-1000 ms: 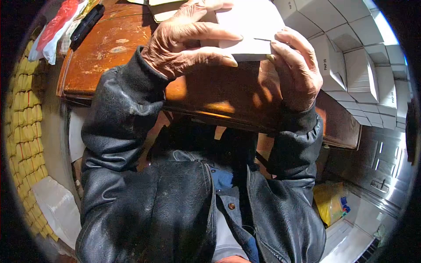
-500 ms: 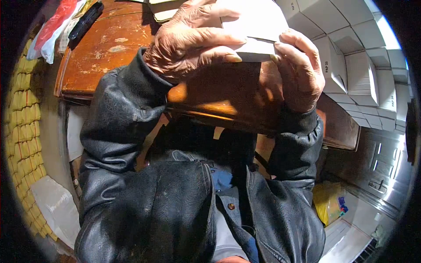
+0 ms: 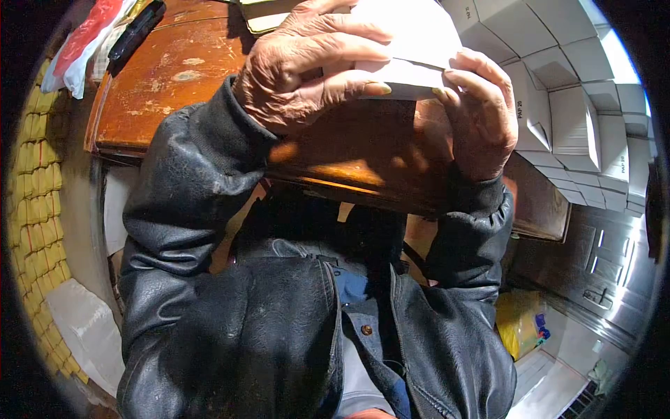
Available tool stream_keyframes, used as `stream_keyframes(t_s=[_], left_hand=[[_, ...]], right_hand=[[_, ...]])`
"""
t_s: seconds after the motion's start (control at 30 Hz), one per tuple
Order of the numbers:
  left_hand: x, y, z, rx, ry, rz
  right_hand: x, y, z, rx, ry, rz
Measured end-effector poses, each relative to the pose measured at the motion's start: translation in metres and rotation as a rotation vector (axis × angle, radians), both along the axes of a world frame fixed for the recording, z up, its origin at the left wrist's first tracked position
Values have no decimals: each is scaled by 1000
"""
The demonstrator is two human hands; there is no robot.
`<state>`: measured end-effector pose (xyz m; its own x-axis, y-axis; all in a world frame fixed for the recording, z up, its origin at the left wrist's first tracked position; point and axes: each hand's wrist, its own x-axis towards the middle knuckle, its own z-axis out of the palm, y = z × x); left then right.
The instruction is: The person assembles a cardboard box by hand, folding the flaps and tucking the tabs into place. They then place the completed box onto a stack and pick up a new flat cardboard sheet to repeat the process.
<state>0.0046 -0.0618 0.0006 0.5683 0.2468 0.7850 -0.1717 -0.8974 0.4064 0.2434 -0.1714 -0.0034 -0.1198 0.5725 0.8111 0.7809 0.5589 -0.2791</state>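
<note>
- The box (image 3: pixel 412 42) is clamped between the left hand (image 3: pixel 307 70) and the right hand (image 3: pixel 481 119), with fingers curled over its near edge.
- The flap slit seen a second ago is now closed, and the flap is judged tucked.

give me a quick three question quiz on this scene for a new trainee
1. True or false: the left hand and the right hand both grip the white box.
2. What is stacked to the right of the held box? A) white cartons B) glass jars C) tyres
3. Fill in: the box is held above a worn ____ table.

Key: 1 true; 2 A; 3 wooden
</note>
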Motion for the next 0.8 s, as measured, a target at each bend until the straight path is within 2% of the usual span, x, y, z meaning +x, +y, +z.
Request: stream_keyframes(t_s=[0.07, 0.17, 0.27, 0.3, 0.37, 0.4, 0.53, 0.63, 0.7, 0.8], left_hand=[[1, 0, -1, -12, -25, -2], [1, 5, -6, -7, -22, -14], [-6, -4, 7, -53, 137, 80], [-5, -4, 4, -101, 110, 84], [-4, -5, -2, -194, 58, 93], [-6, -4, 1, -156, 117, 116], [-6, 0, -15, -319, 173, 205], [-1, -1, -10, -213, 94, 216], [-1, -16, 8, -265, 131, 232], [-4, -6, -3, -281, 186, 274]], right_hand=[[3, -2, -6, -43, 56, -38], [9, -2, -5, -176, 177, 30], [9, -3, -4, -257, 319, 142], [9, -3, -4, -288, 365, 172], [9, -2, -3, -290, 376, 166], [8, -1, -3, -287, 385, 162], [11, 1, -5, -263, 411, 222], [10, 0, -5, -273, 436, 213], [8, 0, -5, -263, 471, 235], [8, 1, -6, -244, 465, 232]])
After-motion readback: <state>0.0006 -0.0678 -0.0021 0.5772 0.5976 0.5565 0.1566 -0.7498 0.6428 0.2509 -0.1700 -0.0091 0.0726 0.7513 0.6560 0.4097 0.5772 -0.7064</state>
